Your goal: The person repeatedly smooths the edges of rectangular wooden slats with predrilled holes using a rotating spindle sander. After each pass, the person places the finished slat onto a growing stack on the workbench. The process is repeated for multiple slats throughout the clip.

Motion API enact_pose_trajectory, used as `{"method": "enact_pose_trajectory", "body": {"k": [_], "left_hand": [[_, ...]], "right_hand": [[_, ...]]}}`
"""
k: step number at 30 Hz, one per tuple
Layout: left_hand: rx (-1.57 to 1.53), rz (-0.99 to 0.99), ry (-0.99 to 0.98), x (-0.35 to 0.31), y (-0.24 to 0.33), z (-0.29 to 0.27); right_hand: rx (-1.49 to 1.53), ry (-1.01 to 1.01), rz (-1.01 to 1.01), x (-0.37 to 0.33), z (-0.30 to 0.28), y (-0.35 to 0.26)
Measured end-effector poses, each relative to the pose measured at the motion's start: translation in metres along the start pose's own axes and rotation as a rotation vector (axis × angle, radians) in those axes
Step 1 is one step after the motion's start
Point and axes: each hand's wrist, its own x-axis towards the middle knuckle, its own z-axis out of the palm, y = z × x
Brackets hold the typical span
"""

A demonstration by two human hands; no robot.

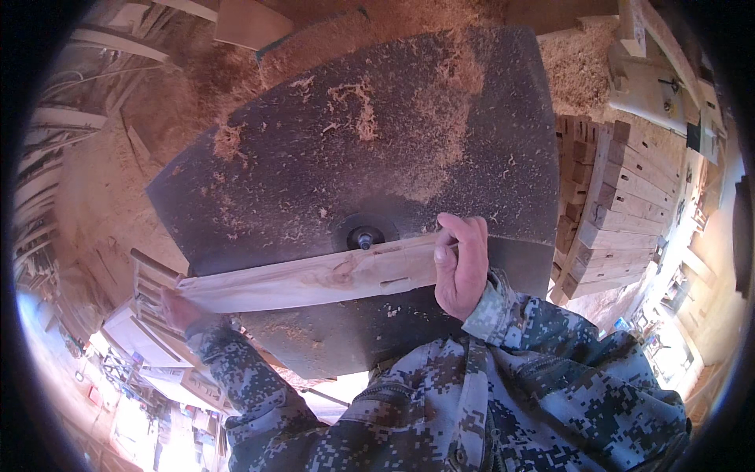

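A long pale wooden board (314, 279) with a knot and a short slot lies across the dark machine table (299, 181). My right hand (462, 263) grips its right end, the fingers curled over the far edge and the thumb on the near side. At the other end my left hand (182, 311) is closed around the board, past the table's left edge; part of its fingers is hidden. The spindle (365, 241) sticks up through a round opening in the table, right at the board's far edge.
Shavings (354, 106) and sawdust are scattered over the table, with more heaped beyond it. Slotted wooden pieces (621, 208) are stacked at the right. A slatted wooden frame (153, 287) stands by my left hand. Lengths of wood (47, 173) lie along the far left.
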Motion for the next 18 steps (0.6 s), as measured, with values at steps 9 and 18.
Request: {"method": "enact_pose_trajectory", "body": {"k": [9, 18], "left_hand": [[-0.378, -0.537, 0.214, -0.065, 0.129, 0.032], [0.097, -0.281, 0.198, -0.078, 0.094, 0.011]], "right_hand": [[-0.011, 0.018, -0.026, 0.006, 0.001, -0.001], [0.122, 0.071, -0.001, 0.001, 0.008, -0.003]]}}
